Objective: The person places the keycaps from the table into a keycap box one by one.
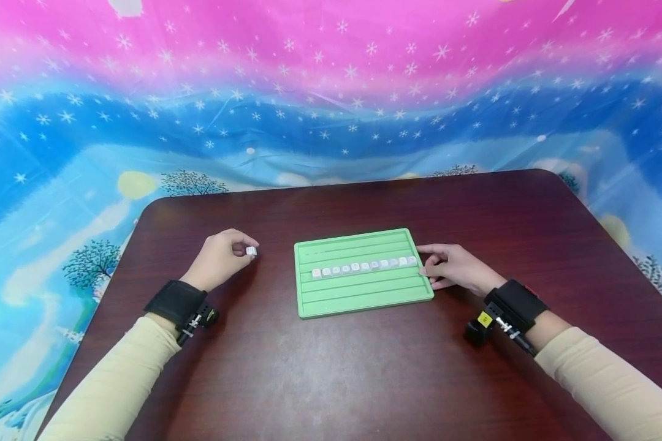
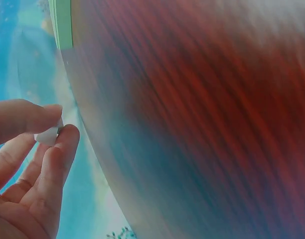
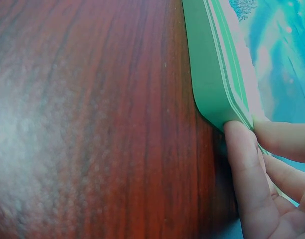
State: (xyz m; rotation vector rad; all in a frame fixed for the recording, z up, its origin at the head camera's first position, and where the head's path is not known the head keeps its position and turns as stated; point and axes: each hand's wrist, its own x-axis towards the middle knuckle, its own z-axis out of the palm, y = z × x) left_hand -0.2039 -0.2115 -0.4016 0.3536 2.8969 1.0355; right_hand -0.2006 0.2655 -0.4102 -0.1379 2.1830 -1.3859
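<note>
Between thumb and fingertip, my left hand (image 1: 220, 258) pinches a small white keycap (image 1: 251, 250), held left of the green tray. The same keycap (image 2: 47, 135) shows pale in the left wrist view, partly covered by the thumb and fingers. The ridged green tray (image 1: 364, 294) lies on the table, with a row of several white keycaps (image 1: 355, 267) running across its middle. At the tray's right edge, my right hand (image 1: 456, 266) grips the rim. In the right wrist view, thumb and finger pinch the tray's corner (image 3: 212, 107); the remaining fingers are partly hidden.
A dark reddish-brown table (image 1: 331, 373) with rounded corners carries the tray. Behind and beside it hangs a pink and blue cloth (image 1: 331, 92) printed with snowflakes and trees. Each wrist wears a black strap (image 1: 178, 304) with a small camera.
</note>
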